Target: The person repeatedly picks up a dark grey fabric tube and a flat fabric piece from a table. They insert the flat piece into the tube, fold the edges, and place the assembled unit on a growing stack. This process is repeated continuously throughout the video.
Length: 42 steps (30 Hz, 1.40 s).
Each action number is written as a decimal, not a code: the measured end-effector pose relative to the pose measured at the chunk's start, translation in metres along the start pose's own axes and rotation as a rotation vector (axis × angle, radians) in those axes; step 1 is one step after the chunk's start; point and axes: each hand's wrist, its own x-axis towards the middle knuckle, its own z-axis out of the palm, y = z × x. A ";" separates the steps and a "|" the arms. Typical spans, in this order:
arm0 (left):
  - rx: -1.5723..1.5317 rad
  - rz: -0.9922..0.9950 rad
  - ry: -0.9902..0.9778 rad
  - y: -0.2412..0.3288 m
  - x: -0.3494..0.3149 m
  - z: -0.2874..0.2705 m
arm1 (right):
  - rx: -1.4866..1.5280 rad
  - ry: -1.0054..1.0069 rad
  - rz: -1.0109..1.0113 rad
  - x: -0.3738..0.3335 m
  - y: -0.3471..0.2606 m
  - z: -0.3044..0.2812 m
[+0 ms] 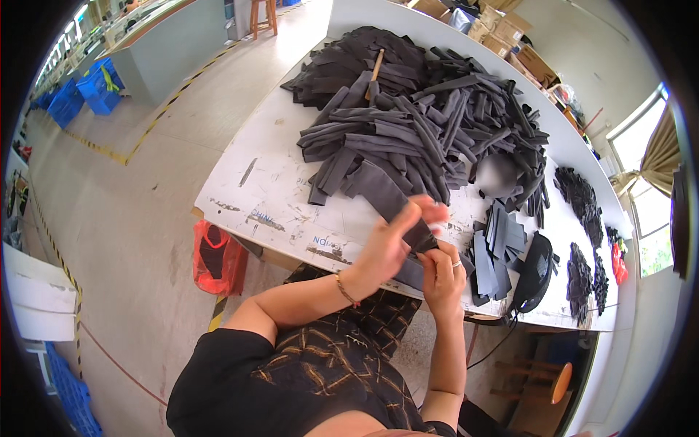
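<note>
A dark grey fabric strip (384, 191) runs from the front of a heap down to my hands at the table's near edge. My left hand (389, 244) has it between thumb and fingers, the fingertips showing blurred on its far side. Close by, my right hand (442, 275), with a ring on one finger, pinches the strip's near end. Beyond them lies the large heap of similar dark strips (393, 135), some folded or rolled lengthwise. To the right of my right hand is a loose stack of flat dark grey pieces (495, 251).
The white table (240, 182) has a raised rim behind. A wooden stick (375, 73) stands in the heap. At right are a black curved object (536, 273) with a cable and more dark bundles (580, 200). A red plastic bag (218, 258) hangs at the left edge; a wooden stool (561, 382) stands lower right.
</note>
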 end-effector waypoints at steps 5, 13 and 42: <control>0.074 0.294 0.015 0.028 0.015 -0.015 | -0.007 0.031 -0.006 -0.001 0.000 0.002; 0.036 0.175 0.164 0.029 0.020 -0.012 | -0.010 0.041 -0.003 -0.007 -0.003 0.009; 0.058 0.185 0.026 0.029 0.024 -0.018 | 0.088 0.156 0.169 -0.010 -0.009 0.026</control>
